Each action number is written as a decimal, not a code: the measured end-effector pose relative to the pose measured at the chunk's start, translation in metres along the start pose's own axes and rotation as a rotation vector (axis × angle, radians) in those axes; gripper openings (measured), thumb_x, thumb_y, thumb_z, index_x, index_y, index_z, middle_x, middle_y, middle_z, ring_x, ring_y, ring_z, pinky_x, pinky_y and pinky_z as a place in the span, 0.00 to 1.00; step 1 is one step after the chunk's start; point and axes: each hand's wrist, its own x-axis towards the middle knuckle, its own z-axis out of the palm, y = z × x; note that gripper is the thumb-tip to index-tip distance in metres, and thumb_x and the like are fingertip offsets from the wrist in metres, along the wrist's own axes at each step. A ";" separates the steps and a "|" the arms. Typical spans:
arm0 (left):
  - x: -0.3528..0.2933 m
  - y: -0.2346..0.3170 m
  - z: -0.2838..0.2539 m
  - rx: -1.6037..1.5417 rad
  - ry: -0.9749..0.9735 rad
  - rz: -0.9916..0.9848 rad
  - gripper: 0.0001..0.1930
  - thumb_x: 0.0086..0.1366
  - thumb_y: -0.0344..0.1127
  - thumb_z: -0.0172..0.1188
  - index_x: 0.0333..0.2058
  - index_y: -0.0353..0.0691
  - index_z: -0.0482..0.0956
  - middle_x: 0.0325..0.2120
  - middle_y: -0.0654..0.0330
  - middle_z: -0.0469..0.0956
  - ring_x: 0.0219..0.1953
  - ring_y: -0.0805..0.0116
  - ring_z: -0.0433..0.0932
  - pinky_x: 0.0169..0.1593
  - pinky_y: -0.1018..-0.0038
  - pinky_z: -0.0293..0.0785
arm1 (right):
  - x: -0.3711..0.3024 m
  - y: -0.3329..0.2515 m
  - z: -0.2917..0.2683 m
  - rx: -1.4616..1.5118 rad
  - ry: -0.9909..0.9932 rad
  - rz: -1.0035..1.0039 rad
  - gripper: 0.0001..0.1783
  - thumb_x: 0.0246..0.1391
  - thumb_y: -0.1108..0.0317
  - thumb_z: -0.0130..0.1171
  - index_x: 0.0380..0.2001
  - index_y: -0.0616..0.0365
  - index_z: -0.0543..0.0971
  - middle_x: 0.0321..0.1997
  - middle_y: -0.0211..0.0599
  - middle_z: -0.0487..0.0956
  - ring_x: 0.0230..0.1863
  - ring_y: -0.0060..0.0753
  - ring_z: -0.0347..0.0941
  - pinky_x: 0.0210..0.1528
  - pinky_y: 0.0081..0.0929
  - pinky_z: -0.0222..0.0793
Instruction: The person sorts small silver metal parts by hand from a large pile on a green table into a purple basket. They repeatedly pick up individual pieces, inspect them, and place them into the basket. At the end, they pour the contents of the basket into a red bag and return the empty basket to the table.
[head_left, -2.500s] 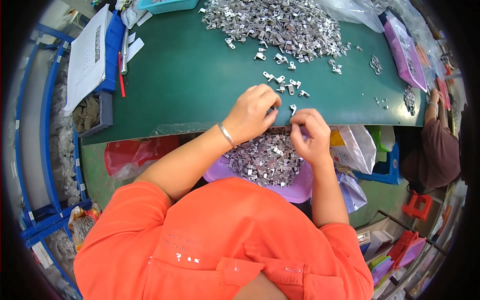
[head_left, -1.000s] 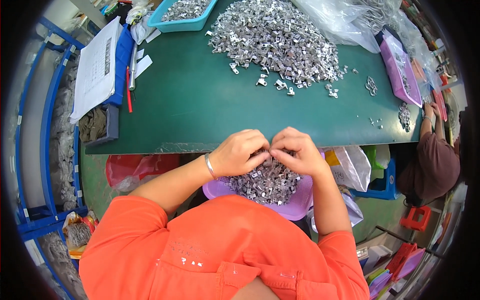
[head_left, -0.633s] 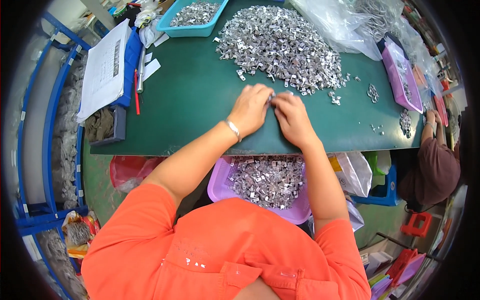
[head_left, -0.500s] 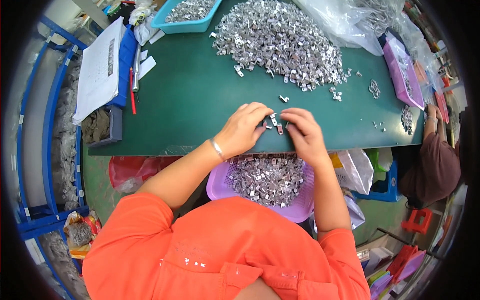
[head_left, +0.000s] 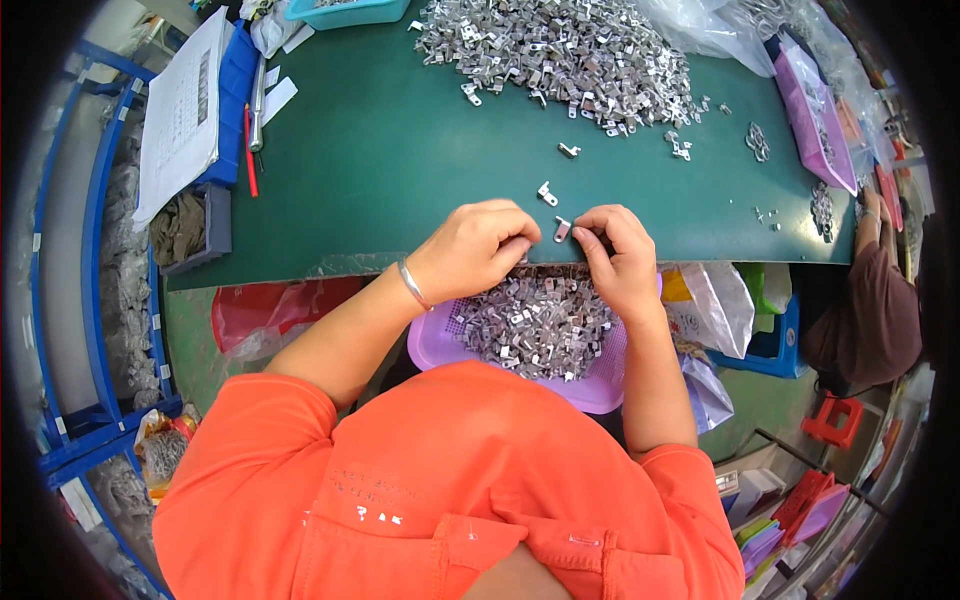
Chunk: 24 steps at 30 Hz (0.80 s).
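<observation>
My left hand (head_left: 478,243), a metal band on its wrist, is closed at the table's near edge. A sliver of metal shows under its fingertips, too hidden to name. Thumb and index finger of my right hand (head_left: 617,250) pinch a small bent metal bracket (head_left: 562,231) with a hole in its tab. Just beyond the hands lies a loose bracket (head_left: 547,194), and farther off another bracket (head_left: 569,151). Below the table edge, close to my body, a purple basket (head_left: 432,338) holds many such brackets.
A large heap of brackets (head_left: 560,60) covers the far middle of the green table (head_left: 340,170). At left lie a red pen (head_left: 250,150) and papers (head_left: 180,125). A pink basket (head_left: 800,100) stands at right, near another person's arm (head_left: 868,235).
The view has shifted, so the table sits higher. My hands have drawn toward the near edge. One bracket now lies apart beyond them; my left fingers have closed.
</observation>
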 end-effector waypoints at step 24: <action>-0.012 -0.003 0.010 0.187 0.207 0.101 0.10 0.47 0.16 0.56 0.28 0.37 0.76 0.33 0.56 0.76 0.35 0.57 0.75 0.42 0.68 0.72 | 0.044 0.026 0.018 -0.128 0.052 -0.078 0.06 0.49 0.72 0.64 0.33 0.59 0.81 0.34 0.39 0.78 0.38 0.46 0.74 0.42 0.37 0.71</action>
